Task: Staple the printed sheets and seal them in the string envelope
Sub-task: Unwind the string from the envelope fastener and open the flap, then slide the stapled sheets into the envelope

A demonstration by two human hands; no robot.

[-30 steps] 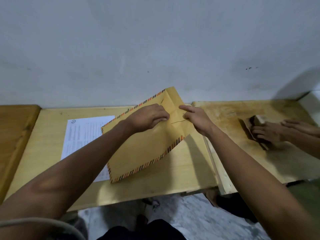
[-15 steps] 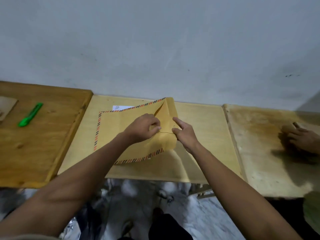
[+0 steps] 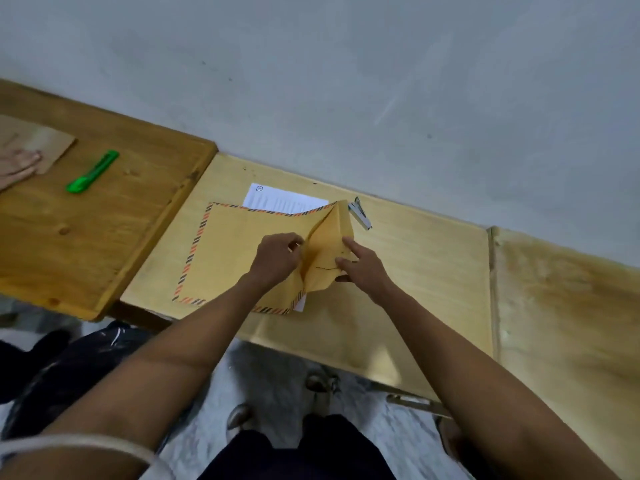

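A tan string envelope point(image 3: 242, 251) with a red-and-black striped border lies on the pale wooden table point(image 3: 415, 271). Its flap at the right end stands raised. My left hand point(image 3: 277, 258) pinches the envelope's mouth edge. My right hand point(image 3: 360, 265) holds the flap, with a thin dark string running between the two hands. Printed white sheets point(image 3: 280, 200) lie under the envelope, showing past its far edge and at its near right corner. A small grey stapler point(image 3: 360, 214) rests on the table just beyond the flap.
A darker wooden table point(image 3: 104, 220) adjoins on the left, carrying a green utility knife point(image 3: 91, 171) and brown paper point(image 3: 38, 143) under another person's hand point(image 3: 19, 164). A worn table point(image 3: 568, 323) adjoins on the right. The wall runs behind; legs and floor show below.
The view has swung left and down. The envelope has come down from tilted to flat on the sheets. The stapler is now in sight, and the person at right has left the view.
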